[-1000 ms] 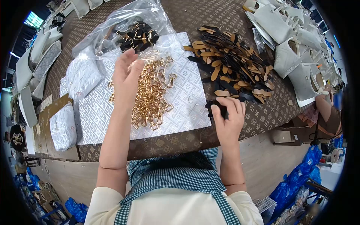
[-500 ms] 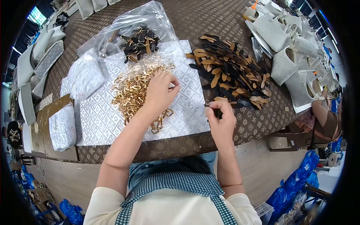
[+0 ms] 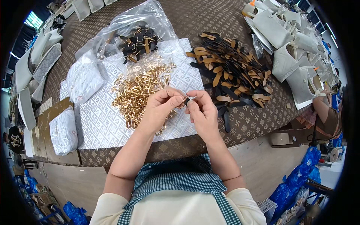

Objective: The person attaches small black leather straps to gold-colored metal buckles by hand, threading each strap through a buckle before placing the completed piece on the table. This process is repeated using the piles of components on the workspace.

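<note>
My left hand (image 3: 162, 108) and my right hand (image 3: 203, 113) meet in front of my chest, their fingertips almost touching. My left fingers pinch a small gold metal buckle, mostly covered by the fingers. Between my right thumb and forefinger is a dark leather tab (image 3: 189, 100), only a bit of it showing. Just left of my hands spreads a heap of gold buckles (image 3: 132, 95) on white patterned paper (image 3: 103, 133). To the right lies a big pile of black and tan leather tabs (image 3: 232, 71).
A clear plastic bag (image 3: 150, 15) lies behind finished-looking black tabs with gold buckles (image 3: 140, 43). White wrapped packets (image 3: 63, 131) sit at left on cardboard (image 3: 56, 116). Pale bags (image 3: 288, 56) crowd the right edge, near another person's arm (image 3: 320, 110).
My left hand has come off the buckle heap toward the right. My right hand has moved left and up from the table edge, bringing the leather tab to meet it.
</note>
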Tool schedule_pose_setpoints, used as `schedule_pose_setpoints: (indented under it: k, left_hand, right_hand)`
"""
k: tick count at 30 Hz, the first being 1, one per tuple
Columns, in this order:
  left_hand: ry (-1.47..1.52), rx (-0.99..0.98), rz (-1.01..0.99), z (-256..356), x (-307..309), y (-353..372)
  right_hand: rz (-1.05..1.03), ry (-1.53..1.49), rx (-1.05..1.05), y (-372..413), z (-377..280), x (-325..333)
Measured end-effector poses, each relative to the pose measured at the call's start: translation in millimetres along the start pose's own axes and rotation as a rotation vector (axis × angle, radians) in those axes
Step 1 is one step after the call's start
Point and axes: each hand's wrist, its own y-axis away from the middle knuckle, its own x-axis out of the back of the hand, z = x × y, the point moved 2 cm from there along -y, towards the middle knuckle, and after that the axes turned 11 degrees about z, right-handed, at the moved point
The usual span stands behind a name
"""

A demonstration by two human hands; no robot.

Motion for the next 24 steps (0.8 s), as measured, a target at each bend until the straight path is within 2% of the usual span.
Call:
schedule_pose_setpoints:
  k: [4,8,11,12,15,18,21,24]
  left_hand:
    - [-0.103,0.131,0.019,-1,7,-1]
    - [-0.192,0.225,-0.067,11,10,-1]
    - [-0.355,0.122,-0.100,5,16,-1]
    - [-0.437,0.236,-0.094,12,14,0]
    - [-0.307,0.305,-0.085,14,8,3]
    - [-0.298,0.156,-0.120,7,11,3]
    - [-0.253,0.146,-0.100,9,10,3]
    - [-0.292,0.097,-0.110,5,8,2]
  right_hand:
    - [-0.044,0.056,0.061,0,3,0]
    - [-0.131,0.134,0.127,-1,8,7]
    - [-0.110,0.204,0.332,1,15,3]
    - [-0.115,0.277,0.238,2,19,6]
    - [-0.078,0.284,0.132,4,23,5]
    - [-0.035,0.213,0.153,2,25,0]
    - [-0.052,0.217,0.279,1,11,-1]
    - [-0.046,0.345,0.279,2,14,2]
